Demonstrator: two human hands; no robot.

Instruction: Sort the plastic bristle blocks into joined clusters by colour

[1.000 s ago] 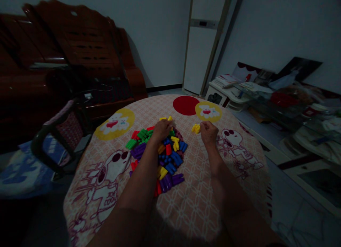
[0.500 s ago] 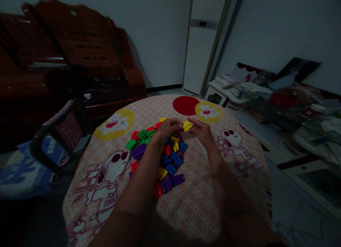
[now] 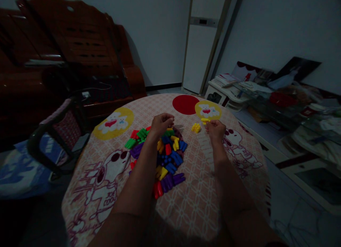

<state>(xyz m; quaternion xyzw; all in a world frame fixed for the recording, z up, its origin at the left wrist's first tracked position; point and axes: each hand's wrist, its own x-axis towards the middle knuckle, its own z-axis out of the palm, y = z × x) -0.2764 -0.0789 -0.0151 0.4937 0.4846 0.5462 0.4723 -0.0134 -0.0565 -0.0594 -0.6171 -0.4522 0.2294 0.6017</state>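
My right hand [image 3: 216, 130] pinches a yellow plastic building block [image 3: 205, 121] at its left end, just over the tablecloth near the bear print. A yellow cluster of blocks [image 3: 196, 128] lies on the cloth to the left of that hand. My left hand [image 3: 162, 124] hovers over the far side of a block pile, its fingers curled together with no block showing between them. Blue blocks [image 3: 176, 158], green blocks [image 3: 143, 134], purple blocks [image 3: 167, 183] and red blocks [image 3: 158, 190] make up the pile, with some yellow ones among them. My left forearm covers part of it.
The round table wears a patterned tablecloth [image 3: 191, 204]. To the left stand a chair [image 3: 61, 133] and a wooden sofa [image 3: 80, 44]. A cluttered glass-topped cabinet [image 3: 269, 97] runs along the right, and a tall white appliance [image 3: 199, 55] stands behind.
My hands have moved apart. The right one shifted right with a yellow block, the left one back over the pile. A yellow cluster now rests on the cloth between them.
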